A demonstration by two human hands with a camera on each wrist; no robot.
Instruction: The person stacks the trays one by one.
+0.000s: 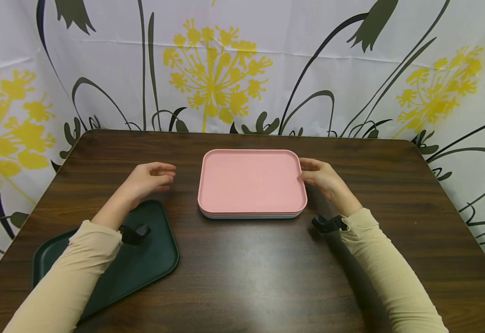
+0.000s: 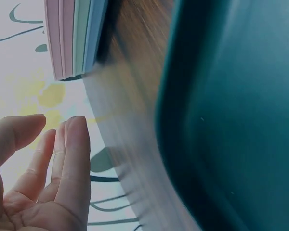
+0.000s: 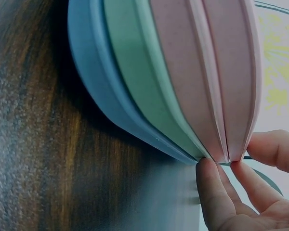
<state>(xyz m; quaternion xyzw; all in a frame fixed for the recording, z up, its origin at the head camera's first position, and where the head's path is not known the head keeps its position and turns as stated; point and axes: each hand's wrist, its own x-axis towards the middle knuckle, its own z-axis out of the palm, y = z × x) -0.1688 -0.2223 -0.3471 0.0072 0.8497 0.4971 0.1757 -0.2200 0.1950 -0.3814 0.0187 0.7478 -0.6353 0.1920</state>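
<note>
A stack of rectangular trays stands on the dark wooden table, its top a pink tray (image 1: pixel 252 180). Edge-on in the right wrist view, two pink layers lie over a green tray (image 3: pixel 130 62) and a blue tray (image 3: pixel 89 62). My right hand (image 1: pixel 323 178) is at the stack's right side. Its thumb and index finger pinch the top pink tray's rim, while another fingertip touches the layers below. Left of the stack, my left hand (image 1: pixel 152 178) hovers apart from it, fingers loosely extended and holding nothing. Beneath my left forearm lies a larger dark green tray (image 1: pixel 159 249).
The wooden table (image 1: pixel 251 286) ends at a back edge against a white floral curtain (image 1: pixel 309 46). Black wrist straps (image 1: pixel 327 224) sit below both hands. The dark green tray lies at an angle on the left side of the table.
</note>
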